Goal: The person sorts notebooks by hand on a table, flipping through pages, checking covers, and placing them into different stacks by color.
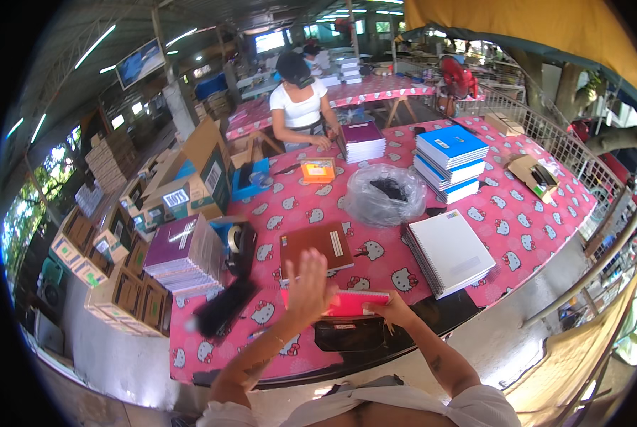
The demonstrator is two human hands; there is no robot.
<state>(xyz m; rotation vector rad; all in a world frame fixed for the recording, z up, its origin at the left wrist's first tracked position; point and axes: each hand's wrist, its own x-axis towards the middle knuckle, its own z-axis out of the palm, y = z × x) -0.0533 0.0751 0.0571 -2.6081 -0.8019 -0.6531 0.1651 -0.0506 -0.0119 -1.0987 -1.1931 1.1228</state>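
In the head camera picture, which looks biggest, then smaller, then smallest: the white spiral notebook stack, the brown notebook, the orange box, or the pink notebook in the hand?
1. White spiral notebook stack, clearly largest.
2. Brown flat notebook.
3. Pink notebook in the right hand; the left hand hides part of it, so this rank is unsure.
4. Small orange box looks smallest, but it lies farther away.

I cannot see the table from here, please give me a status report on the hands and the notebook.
Left hand open, raised above the table. Right hand grips the pink notebook by its edge. Brown notebook lies just beyond; black pouch close below.
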